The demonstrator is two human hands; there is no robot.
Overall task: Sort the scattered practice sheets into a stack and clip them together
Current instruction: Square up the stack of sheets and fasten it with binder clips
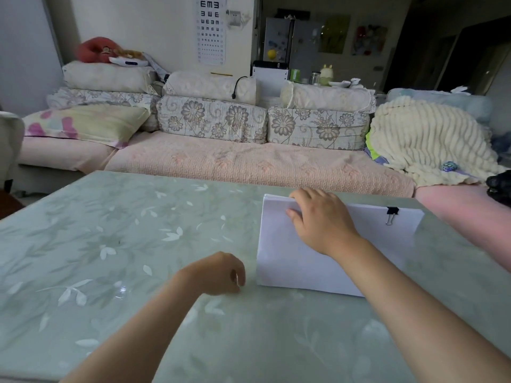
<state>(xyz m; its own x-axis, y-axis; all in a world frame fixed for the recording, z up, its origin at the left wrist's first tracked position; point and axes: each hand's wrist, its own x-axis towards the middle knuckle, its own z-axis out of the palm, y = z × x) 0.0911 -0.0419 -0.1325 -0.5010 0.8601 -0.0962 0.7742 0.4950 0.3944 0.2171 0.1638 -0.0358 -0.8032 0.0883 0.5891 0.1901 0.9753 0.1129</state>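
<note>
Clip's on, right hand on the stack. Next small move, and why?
Probably take the right hand off the paper stack: the binder clip already sits on its far edge, the sheets look squared, and the left hand holds nothing.

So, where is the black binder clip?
Head view: the binder clip is clipped on the far edge of the paper stack, right of the right hand.

Floral-cushioned sofa point(249, 161) behind the green table point(110, 244), eye chart point(210, 29) above
</note>
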